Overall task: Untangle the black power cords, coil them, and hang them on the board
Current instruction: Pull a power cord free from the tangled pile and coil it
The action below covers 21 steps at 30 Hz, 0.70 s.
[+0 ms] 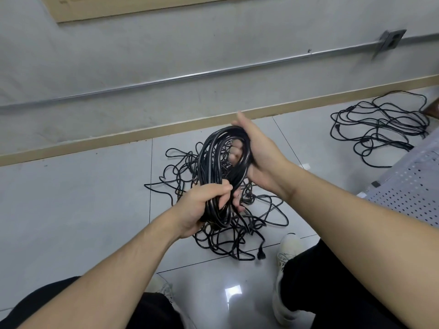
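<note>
A coiled black power cord is held up in the middle of the view, above the floor. My left hand grips the lower end of the coil with its fingers curled round the bundle. My right hand holds the upper right side of the coil, with fingers reaching through the loop. Below both hands a tangled heap of black cords lies on the tiles, with a plug at its near edge. A white perforated board shows at the right edge.
Another loose tangle of black cord lies on the floor at the far right by the wall. My shoes and dark trousers are at the bottom. A metal conduit and a wooden skirting run along the grey wall.
</note>
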### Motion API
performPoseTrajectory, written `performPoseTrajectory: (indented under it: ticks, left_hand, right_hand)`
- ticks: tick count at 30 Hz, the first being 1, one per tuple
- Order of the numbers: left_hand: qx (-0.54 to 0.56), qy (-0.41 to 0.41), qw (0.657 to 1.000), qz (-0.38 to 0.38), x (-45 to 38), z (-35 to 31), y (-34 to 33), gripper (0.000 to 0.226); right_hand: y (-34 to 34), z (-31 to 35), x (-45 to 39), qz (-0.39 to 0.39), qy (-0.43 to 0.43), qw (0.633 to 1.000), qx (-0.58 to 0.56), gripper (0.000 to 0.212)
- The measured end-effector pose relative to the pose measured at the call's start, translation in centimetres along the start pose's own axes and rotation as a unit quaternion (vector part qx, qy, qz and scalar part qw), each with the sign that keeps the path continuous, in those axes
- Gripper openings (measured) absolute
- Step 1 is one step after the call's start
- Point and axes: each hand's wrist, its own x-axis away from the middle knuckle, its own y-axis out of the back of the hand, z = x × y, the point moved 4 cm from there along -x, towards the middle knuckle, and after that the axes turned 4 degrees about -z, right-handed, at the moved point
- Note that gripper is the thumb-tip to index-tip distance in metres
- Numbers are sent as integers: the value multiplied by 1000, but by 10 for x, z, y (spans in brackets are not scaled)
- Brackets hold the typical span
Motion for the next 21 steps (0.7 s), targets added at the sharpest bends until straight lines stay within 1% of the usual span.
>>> performPoseTrajectory:
  ticks: [2, 3, 4, 6, 8, 10, 12, 13, 15, 16, 17, 20, 21]
  left_hand:
    - [13, -9, 1000, -21, 0, -2, 3, 38]
    - [22, -20, 999, -33, -1, -5, 6, 37]
    - [33, -35, 998, -45, -1, -10, 9, 35]
    - [67, -64, 993, -71, -1, -21, 16, 37]
    - [108, -85, 986, -96, 0, -32, 22, 43]
    - [149, -107, 975, -124, 2, -42, 28, 45]
    - [197, -125, 961, -152, 4, -49, 35, 45]
    - [209, -127, 955, -167, 5, -51, 40, 46]
    - [217, -127, 949, -190, 6, -53, 43, 49]
    - [217, -125, 948, -198, 6, -53, 45, 49]
    - [211, -126, 947, -207, 7, -54, 47, 49]
    - [166, -127, 943, -258, 8, -56, 61, 49]
    - [142, -124, 941, -282, 9, -57, 68, 49]
  right_hand:
    - [5, -5, -2, 16, -17, 999, 28, 49]
    - [8, -8, -3, 24, -32, 997, 61, 56]
    - [10, -13, -2, 37, -49, 993, 101, 59]
    - [9, -24, 2, 75, -75, 980, 169, 56]
    - [6, -36, 7, 107, -96, 963, 226, 43]
    - [6, -50, 12, 146, -119, 937, 295, 34]
    - [4, -63, 15, 202, -136, 901, 360, 35]
    - [2, -67, 17, 218, -131, 888, 383, 35]
    - [0, -66, 17, 224, -86, 869, 433, 28]
    - [1, -64, 17, 223, -58, 850, 474, 27]
    - [1, -63, 16, 220, -35, 821, 526, 29]
    - [11, -68, 12, 219, -17, 696, 683, 43]
    - [16, -71, 9, 214, -18, 666, 715, 45]
